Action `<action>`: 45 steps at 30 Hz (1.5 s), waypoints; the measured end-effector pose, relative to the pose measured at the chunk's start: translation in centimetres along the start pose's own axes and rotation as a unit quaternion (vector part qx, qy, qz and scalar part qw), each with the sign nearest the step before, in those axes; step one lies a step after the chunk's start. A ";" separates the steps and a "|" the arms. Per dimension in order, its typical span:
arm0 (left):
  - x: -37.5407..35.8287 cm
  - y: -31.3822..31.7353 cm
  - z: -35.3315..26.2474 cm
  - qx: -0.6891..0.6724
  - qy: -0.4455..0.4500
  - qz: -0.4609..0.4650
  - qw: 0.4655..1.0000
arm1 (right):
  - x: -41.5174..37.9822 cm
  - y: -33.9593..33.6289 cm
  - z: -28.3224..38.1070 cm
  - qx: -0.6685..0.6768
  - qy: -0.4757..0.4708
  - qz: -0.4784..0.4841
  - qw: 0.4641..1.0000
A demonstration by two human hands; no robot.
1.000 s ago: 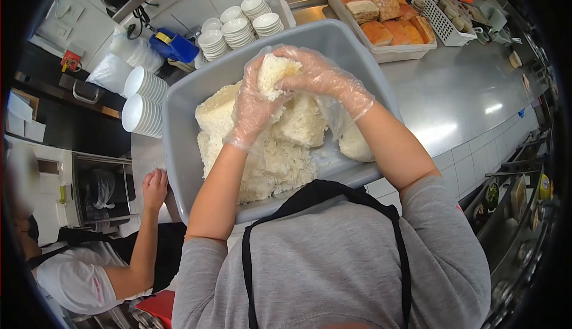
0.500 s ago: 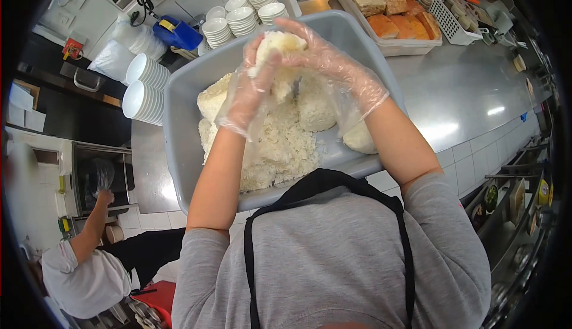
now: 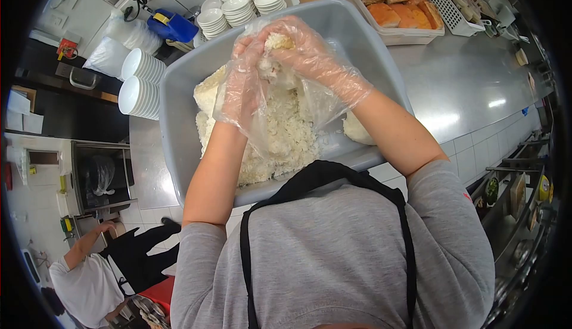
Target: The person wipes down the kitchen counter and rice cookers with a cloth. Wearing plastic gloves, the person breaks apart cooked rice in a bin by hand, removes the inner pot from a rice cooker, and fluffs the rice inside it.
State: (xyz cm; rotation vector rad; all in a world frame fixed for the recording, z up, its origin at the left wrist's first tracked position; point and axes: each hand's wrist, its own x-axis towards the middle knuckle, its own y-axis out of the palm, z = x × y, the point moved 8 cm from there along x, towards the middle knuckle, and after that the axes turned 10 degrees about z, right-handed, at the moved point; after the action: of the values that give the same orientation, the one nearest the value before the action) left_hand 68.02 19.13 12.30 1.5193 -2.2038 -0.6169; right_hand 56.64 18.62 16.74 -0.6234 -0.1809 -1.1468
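Note:
Both of my hands wear clear plastic gloves and meet above the far part of a grey tub (image 3: 173, 150). Between them is a clump of white rice (image 3: 279, 41), mostly covered by fingers. My left hand (image 3: 245, 61) wraps it from the left side. My right hand (image 3: 304, 44) curls round it from the right. Loose rice (image 3: 277, 138) lies in the tub below my wrists. A pale block (image 3: 205, 94) rests at the tub's left side, and a rounded white lump (image 3: 357, 129) sits near its right side, partly behind my right forearm.
Stacked bowls (image 3: 140, 95) stand left of the tub, small dishes (image 3: 237, 10) behind it. A bin of orange-brown blocks (image 3: 411, 37) and a white basket (image 3: 456, 19) are at the back right. A co-worker (image 3: 89, 284) stands at the lower left.
My hands have closed further round the rice clump, so less of it shows. The co-worker's arm has drawn back from the dark opening at the left.

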 end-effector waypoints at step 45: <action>1.0 5.7 5.8 0.900 -0.091 0.194 0.380 | -0.8 -9.1 -4.3 -0.133 0.204 -0.077 0.967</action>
State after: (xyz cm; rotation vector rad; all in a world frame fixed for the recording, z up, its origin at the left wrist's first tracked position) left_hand 60.13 20.78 10.80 0.9484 -2.8072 2.7742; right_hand 47.47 14.53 16.17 -0.6021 0.2861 -1.4376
